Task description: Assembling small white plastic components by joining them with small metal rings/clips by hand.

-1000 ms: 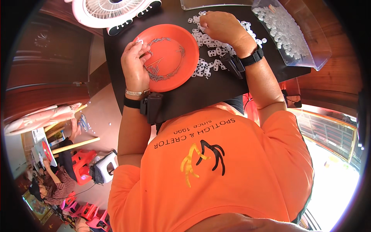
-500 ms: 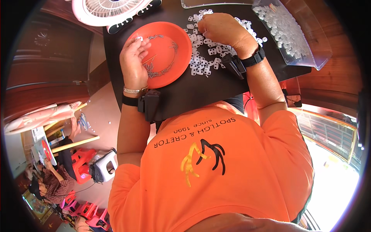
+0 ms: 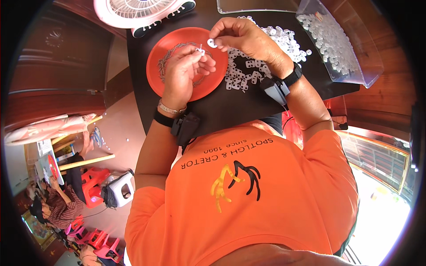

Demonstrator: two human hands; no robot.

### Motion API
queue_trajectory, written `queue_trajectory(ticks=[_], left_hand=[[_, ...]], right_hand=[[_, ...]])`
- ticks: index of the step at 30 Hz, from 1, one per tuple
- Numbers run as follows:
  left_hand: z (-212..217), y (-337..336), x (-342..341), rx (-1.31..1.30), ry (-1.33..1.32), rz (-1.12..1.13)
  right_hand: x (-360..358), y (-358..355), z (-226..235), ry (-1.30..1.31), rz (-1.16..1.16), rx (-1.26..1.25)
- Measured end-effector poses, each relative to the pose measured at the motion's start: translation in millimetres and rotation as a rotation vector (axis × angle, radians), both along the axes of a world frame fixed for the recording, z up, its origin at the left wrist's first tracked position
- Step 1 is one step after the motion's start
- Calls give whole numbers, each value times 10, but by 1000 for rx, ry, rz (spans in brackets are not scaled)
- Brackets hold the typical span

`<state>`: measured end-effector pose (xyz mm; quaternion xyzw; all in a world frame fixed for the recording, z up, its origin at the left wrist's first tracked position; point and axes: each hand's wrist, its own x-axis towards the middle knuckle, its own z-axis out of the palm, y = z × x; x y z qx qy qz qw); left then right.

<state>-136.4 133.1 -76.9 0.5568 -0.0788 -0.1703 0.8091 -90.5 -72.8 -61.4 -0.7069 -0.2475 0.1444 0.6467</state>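
Above the red plate (image 3: 155, 84), my left hand (image 3: 183, 68) pinches a small white plastic piece (image 3: 200, 51) between thumb and finger. A thin grey screw (image 3: 201, 45) stands up out of that piece. Close by on the right, my right hand (image 3: 244, 39) holds a small round white plastic piece (image 3: 212, 43) by its fingertips, apart from the left hand's piece. Many grey screws (image 3: 166, 57) lie in a ring on the plate, partly covered by my left hand. Loose white plastic pieces (image 3: 239, 80) with holes are spread on the dark table (image 3: 213, 113) under and beside my right hand.
A clear plastic bin (image 3: 366, 73) of small white round pieces stands at the table's right. A white and pink fan (image 3: 137, 11) sits at the far left. Behind on the left are stools (image 3: 93, 188) and another person (image 3: 64, 204).
My right hand has left the pile of white pieces and moved left with a round piece in its fingers. My left hand has moved right over the plate, and the two hands are now close together.
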Motion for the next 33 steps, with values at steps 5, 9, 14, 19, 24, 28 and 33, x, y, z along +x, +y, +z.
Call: queue_trajectory(ticks=[5, 9, 14, 19, 24, 28, 33], left_hand=[[-35, 13, 11, -53, -30, -53], [-42, 15, 22, -123, -10, -5], [-32, 16, 9, -149, 2, 17], [-48, 12, 2, -181, -27, 64], [-58, 17, 5, -175, -37, 79], [-73, 16, 8, -170, -46, 95], [-67, 3, 9, -123, -46, 106]], right_hand=[[-67, 145, -109, 7, 31, 144], [-108, 186, -98, 43, 75, 162], [-149, 204, -54, 6, 5, 28], [-123, 177, -115, 13, -18, 77], [-129, 162, -82, 3, -30, 37], [-161, 163, 3, -10, -75, -89], [-138, 164, -53, -89, -71, -166]])
